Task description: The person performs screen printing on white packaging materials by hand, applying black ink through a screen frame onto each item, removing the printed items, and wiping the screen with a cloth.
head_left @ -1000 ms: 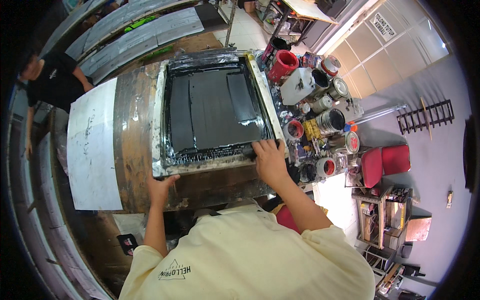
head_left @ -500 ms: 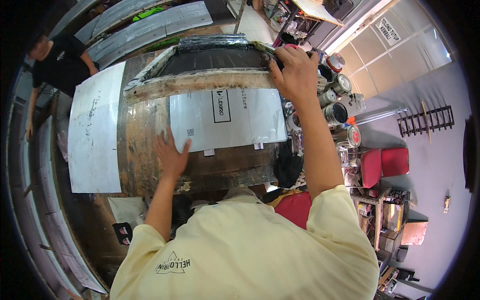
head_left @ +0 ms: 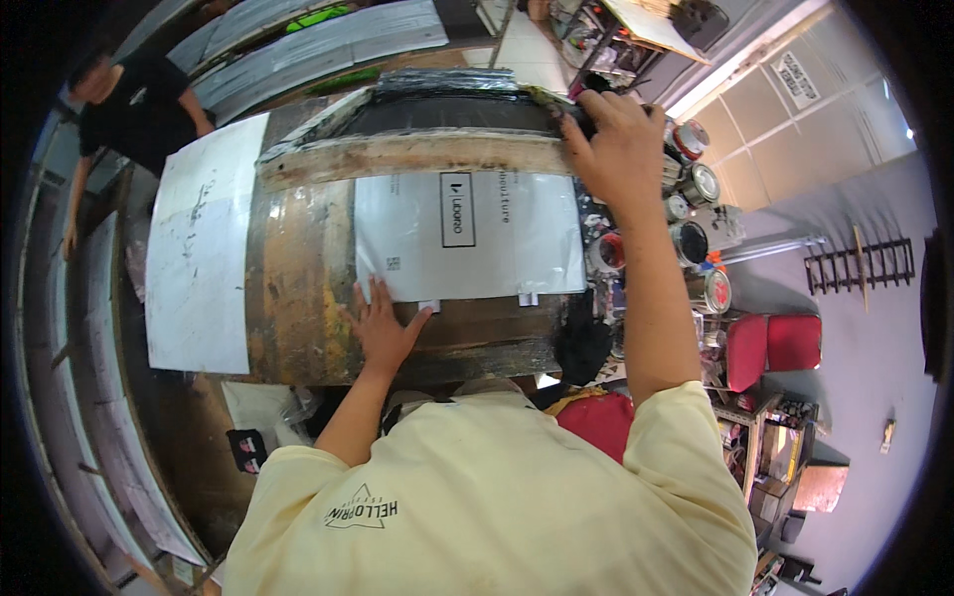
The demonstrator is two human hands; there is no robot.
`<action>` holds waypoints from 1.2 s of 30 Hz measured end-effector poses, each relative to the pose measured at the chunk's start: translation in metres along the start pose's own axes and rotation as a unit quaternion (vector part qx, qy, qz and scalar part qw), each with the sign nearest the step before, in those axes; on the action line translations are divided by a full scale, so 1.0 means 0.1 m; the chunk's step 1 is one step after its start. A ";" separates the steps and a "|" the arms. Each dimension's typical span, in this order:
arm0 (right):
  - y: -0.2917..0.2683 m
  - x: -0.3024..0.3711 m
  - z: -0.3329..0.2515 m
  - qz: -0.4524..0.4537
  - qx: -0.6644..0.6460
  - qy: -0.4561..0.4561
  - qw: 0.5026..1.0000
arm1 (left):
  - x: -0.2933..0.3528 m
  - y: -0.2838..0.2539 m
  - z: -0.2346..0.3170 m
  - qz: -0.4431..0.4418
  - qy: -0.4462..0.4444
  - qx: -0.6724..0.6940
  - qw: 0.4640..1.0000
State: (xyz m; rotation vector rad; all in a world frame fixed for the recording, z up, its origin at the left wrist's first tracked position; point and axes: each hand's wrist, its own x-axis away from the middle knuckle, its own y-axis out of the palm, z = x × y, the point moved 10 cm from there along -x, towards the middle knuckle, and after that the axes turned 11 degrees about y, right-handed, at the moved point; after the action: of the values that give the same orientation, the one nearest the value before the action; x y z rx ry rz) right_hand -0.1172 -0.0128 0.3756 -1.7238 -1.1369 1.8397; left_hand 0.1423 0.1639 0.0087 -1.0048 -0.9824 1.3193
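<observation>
A framed printing screen (head_left: 417,149) with a black mesh is tilted up off the worn wooden table (head_left: 298,278); its pale wooden front rail faces me. My right hand (head_left: 621,144) grips the frame's right front corner and holds it raised. Under it lies a white printed sheet (head_left: 467,233) with a small dark rectangle on it, taped at its near edge. My left hand (head_left: 383,323) rests flat with fingers spread on the table at the sheet's near left corner.
Several open paint cans (head_left: 691,214) crowd the table's right end. A large white sheet (head_left: 204,248) lies on the left part of the table. Another person in black (head_left: 139,99) leans at the far left. Red stools (head_left: 770,348) stand at the right.
The frame lay flat on the table one second ago; my right hand has swung it up, uncovering the white printed sheet. My left hand shifted from the frame's edge to the sheet's corner.
</observation>
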 end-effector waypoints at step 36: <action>0.01 0.23 0.06 -0.015 0.001 -0.005 1.000 | -0.94 -1.81 -0.84 0.109 -0.002 0.589 0.801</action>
State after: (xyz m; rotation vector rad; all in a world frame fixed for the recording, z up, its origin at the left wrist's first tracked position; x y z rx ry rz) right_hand -0.1271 0.0012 0.3591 -1.6884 -1.1584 1.8328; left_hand 0.2725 0.0681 0.1590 -0.1173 0.0938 1.7289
